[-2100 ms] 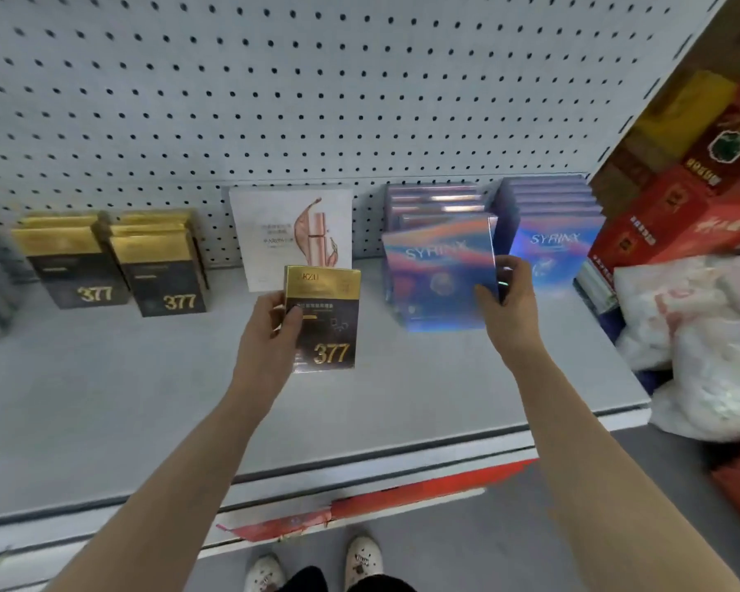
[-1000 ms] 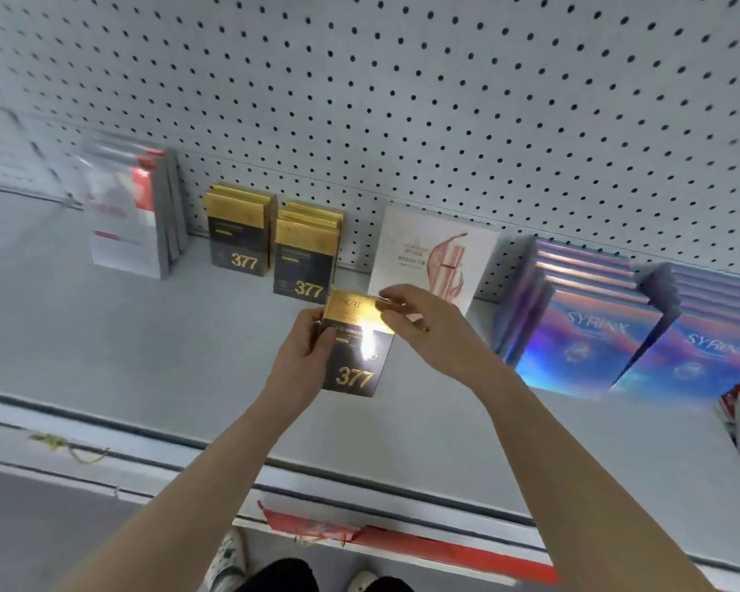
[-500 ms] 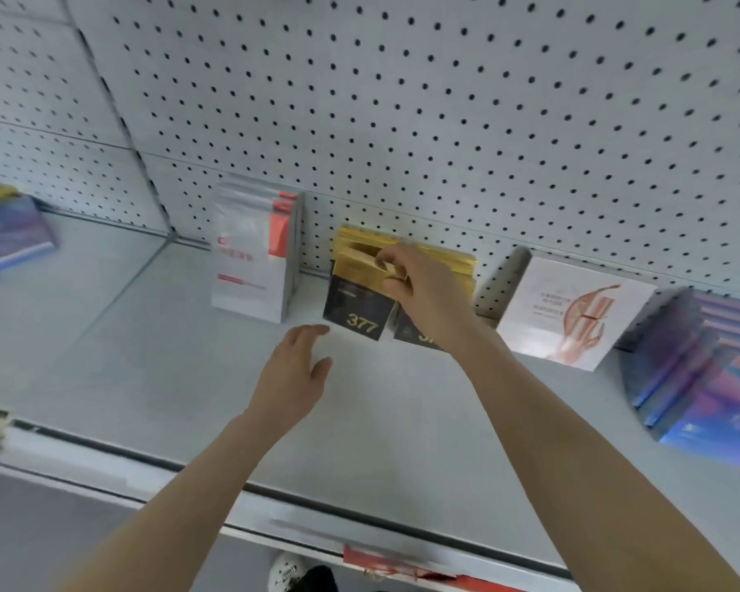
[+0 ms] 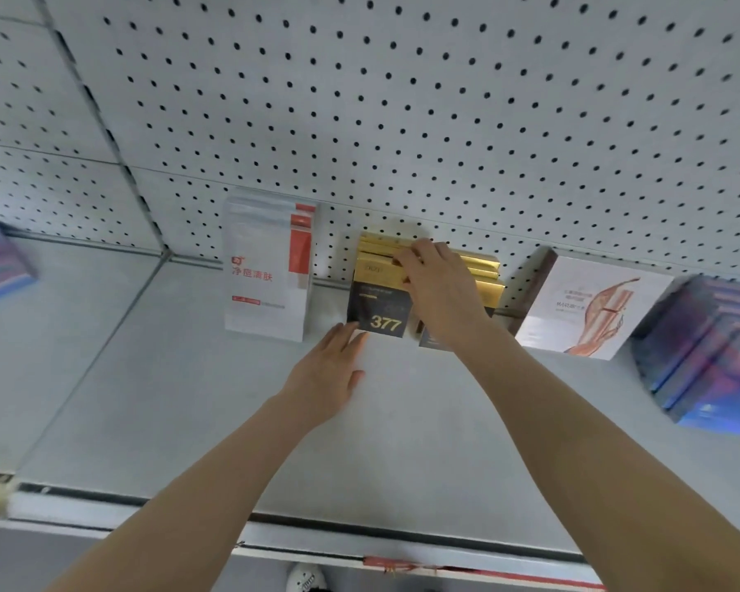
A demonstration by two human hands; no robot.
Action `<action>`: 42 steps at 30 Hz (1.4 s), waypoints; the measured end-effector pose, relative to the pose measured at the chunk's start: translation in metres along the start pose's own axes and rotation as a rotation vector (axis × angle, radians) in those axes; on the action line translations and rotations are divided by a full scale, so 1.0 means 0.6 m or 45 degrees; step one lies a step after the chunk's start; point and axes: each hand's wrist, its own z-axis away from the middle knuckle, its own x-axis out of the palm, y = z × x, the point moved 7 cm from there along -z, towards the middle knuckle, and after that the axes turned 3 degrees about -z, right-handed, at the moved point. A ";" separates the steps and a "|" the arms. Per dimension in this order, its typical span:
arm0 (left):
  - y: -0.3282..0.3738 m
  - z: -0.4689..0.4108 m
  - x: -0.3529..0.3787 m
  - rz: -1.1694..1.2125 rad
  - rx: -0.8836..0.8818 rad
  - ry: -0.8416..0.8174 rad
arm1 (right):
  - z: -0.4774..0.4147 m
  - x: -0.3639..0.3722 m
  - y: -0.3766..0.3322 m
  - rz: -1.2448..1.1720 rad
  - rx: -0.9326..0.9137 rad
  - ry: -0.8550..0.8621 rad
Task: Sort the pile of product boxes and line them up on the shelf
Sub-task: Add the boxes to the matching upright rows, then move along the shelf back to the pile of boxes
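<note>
Open front, packed back row
The bare front of the shelf (image 4: 402,442) leaves wide room for both arms. Against the pegboard (image 4: 402,100) stand white-and-red boxes (image 4: 270,271), black-and-gold 377 boxes (image 4: 379,311), a white box with pink artwork (image 4: 590,305) and blue boxes (image 4: 710,356) (one narrow slot shows left of the 377s). The right hand (image 4: 441,288), gripping their top, blocks the way in from above.

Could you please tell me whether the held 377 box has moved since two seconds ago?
Yes. The 377 box went left and back from before the pink-art box, now fronting the gold row under the right hand.
</note>
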 end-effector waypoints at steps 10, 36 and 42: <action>0.012 0.018 -0.047 0.017 -0.108 -0.023 | 0.016 -0.003 -0.001 0.036 -0.089 -0.129; -0.124 0.577 -0.166 -0.001 -0.895 0.693 | 0.230 0.006 -0.436 -0.461 -0.652 -0.065; -0.272 0.715 -0.213 -0.019 -0.982 0.671 | 0.194 0.013 -0.639 -0.545 -0.616 -0.156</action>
